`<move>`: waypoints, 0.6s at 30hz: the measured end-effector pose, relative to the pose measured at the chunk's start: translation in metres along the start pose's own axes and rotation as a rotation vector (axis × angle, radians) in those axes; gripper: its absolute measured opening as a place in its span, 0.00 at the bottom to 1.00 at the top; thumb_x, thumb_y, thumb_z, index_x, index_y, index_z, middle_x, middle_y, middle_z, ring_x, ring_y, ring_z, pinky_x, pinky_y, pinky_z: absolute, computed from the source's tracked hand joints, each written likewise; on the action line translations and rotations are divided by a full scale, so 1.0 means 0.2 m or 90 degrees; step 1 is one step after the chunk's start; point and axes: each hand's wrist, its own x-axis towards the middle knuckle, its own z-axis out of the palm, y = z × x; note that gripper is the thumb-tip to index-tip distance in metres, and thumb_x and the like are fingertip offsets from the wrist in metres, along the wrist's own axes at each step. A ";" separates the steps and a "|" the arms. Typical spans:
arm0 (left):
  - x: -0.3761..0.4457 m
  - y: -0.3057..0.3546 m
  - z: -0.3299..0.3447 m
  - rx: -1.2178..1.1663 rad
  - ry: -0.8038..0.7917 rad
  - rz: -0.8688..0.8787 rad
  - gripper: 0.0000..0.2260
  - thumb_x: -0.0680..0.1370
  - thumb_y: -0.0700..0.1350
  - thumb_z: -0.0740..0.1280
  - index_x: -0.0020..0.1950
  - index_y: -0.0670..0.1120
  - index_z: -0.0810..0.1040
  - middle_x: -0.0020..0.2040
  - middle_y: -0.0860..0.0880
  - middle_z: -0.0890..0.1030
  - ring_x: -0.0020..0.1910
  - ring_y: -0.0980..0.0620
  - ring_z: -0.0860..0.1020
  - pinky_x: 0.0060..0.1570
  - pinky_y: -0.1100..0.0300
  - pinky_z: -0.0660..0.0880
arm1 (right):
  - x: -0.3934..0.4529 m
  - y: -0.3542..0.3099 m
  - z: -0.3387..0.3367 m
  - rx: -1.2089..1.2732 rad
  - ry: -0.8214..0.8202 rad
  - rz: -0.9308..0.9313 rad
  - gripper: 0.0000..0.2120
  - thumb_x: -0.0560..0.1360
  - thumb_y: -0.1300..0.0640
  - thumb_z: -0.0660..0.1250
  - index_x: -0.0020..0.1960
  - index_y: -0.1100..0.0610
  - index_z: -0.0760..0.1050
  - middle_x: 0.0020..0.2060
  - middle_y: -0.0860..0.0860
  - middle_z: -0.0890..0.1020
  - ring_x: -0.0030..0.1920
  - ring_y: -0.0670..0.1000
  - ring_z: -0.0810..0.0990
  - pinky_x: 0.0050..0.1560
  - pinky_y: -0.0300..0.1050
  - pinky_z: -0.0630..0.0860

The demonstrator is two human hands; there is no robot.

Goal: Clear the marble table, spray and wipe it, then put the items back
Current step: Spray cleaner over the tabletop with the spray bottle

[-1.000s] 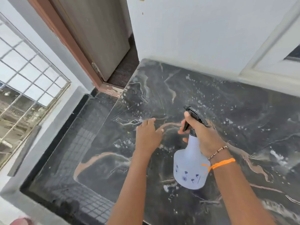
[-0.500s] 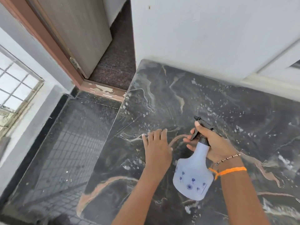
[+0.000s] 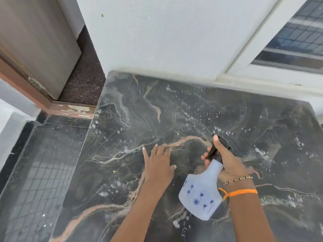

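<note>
The dark marble table (image 3: pixel 174 112) with pinkish veins fills the middle of the view and is speckled with white droplets. My right hand (image 3: pixel 229 163) grips the neck of a pale blue spray bottle (image 3: pixel 202 194) with small blue flowers, thumb on top of its black trigger head (image 3: pixel 216 151). The bottle hangs tilted above the table, nozzle pointing away from me. My left hand (image 3: pixel 160 165) hovers just left of the bottle, palm down, fingers spread, holding nothing. Whether it touches the marble I cannot tell.
A white wall (image 3: pixel 166 35) runs along the table's far edge, with a window frame (image 3: pixel 290 55) at the upper right. Left of the table the floor (image 3: pixel 40 163) is dark and glossy. A wooden door (image 3: pixel 35 41) stands ajar at the upper left.
The view has swung right and downward, so more of the table's right side shows. Both hands kept their pose; the bottle tilts a little more to the left.
</note>
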 end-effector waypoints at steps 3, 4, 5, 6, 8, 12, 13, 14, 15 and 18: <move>0.00 0.10 0.02 -0.012 0.013 0.001 0.28 0.77 0.52 0.63 0.74 0.50 0.58 0.75 0.51 0.59 0.76 0.49 0.52 0.72 0.43 0.39 | -0.02 -0.01 -0.11 0.067 -0.054 -0.016 0.18 0.64 0.43 0.68 0.35 0.59 0.72 0.25 0.53 0.78 0.34 0.52 0.83 0.32 0.44 0.81; 0.01 0.16 0.03 -0.017 0.014 0.016 0.28 0.77 0.52 0.64 0.74 0.50 0.58 0.75 0.51 0.59 0.76 0.50 0.52 0.73 0.44 0.40 | -0.03 -0.02 -0.16 0.064 -0.062 -0.029 0.18 0.63 0.43 0.68 0.34 0.59 0.72 0.27 0.53 0.78 0.38 0.53 0.83 0.36 0.47 0.81; 0.01 0.21 0.05 -0.025 0.008 0.035 0.28 0.76 0.51 0.64 0.74 0.51 0.58 0.75 0.52 0.59 0.76 0.50 0.52 0.73 0.44 0.41 | -0.03 -0.03 -0.20 0.063 -0.063 -0.031 0.18 0.62 0.43 0.69 0.34 0.59 0.72 0.28 0.54 0.78 0.41 0.54 0.82 0.39 0.48 0.80; 0.01 0.29 0.07 -0.030 -0.006 0.056 0.28 0.77 0.50 0.64 0.75 0.51 0.57 0.75 0.52 0.60 0.76 0.51 0.51 0.73 0.44 0.41 | -0.04 -0.05 -0.25 0.062 -0.060 -0.033 0.19 0.61 0.42 0.69 0.34 0.59 0.73 0.29 0.54 0.78 0.44 0.55 0.81 0.41 0.49 0.78; 0.01 0.44 0.14 -0.033 -0.036 0.088 0.27 0.78 0.47 0.62 0.75 0.51 0.57 0.76 0.52 0.59 0.76 0.51 0.50 0.73 0.44 0.39 | -0.05 -0.11 -0.38 0.062 -0.059 -0.026 0.21 0.59 0.40 0.70 0.32 0.58 0.74 0.29 0.54 0.79 0.44 0.55 0.81 0.41 0.48 0.78; 0.01 0.71 0.25 -0.046 -0.051 0.090 0.27 0.78 0.43 0.62 0.75 0.51 0.58 0.76 0.53 0.59 0.77 0.51 0.49 0.73 0.45 0.40 | -0.04 -0.22 -0.60 0.036 -0.011 -0.020 0.23 0.61 0.37 0.69 0.31 0.57 0.73 0.23 0.51 0.77 0.30 0.50 0.79 0.30 0.41 0.79; 0.02 0.77 0.27 -0.044 -0.049 0.089 0.26 0.78 0.43 0.63 0.75 0.51 0.58 0.75 0.53 0.60 0.76 0.52 0.50 0.73 0.45 0.41 | -0.02 -0.25 -0.67 0.035 0.010 -0.025 0.22 0.64 0.37 0.69 0.32 0.57 0.72 0.22 0.50 0.76 0.25 0.48 0.77 0.26 0.39 0.77; 0.02 0.83 0.30 -0.043 -0.042 0.089 0.26 0.78 0.43 0.63 0.74 0.50 0.59 0.75 0.53 0.61 0.76 0.52 0.52 0.73 0.45 0.41 | -0.01 -0.27 -0.74 0.034 0.030 -0.029 0.21 0.67 0.38 0.69 0.33 0.56 0.72 0.21 0.50 0.75 0.22 0.48 0.74 0.24 0.38 0.75; 0.03 0.90 0.32 -0.044 -0.039 0.085 0.25 0.78 0.43 0.63 0.74 0.50 0.60 0.74 0.53 0.61 0.76 0.53 0.52 0.73 0.45 0.42 | 0.01 -0.31 -0.81 0.039 0.038 -0.028 0.20 0.68 0.39 0.68 0.34 0.56 0.72 0.22 0.50 0.74 0.21 0.47 0.73 0.23 0.38 0.73; 0.05 1.07 0.38 -0.028 -0.045 0.081 0.27 0.77 0.43 0.64 0.74 0.51 0.59 0.75 0.53 0.60 0.76 0.51 0.52 0.73 0.45 0.41 | 0.03 -0.39 -1.00 0.077 -0.006 -0.021 0.20 0.69 0.39 0.68 0.35 0.57 0.72 0.24 0.51 0.75 0.24 0.50 0.75 0.25 0.38 0.76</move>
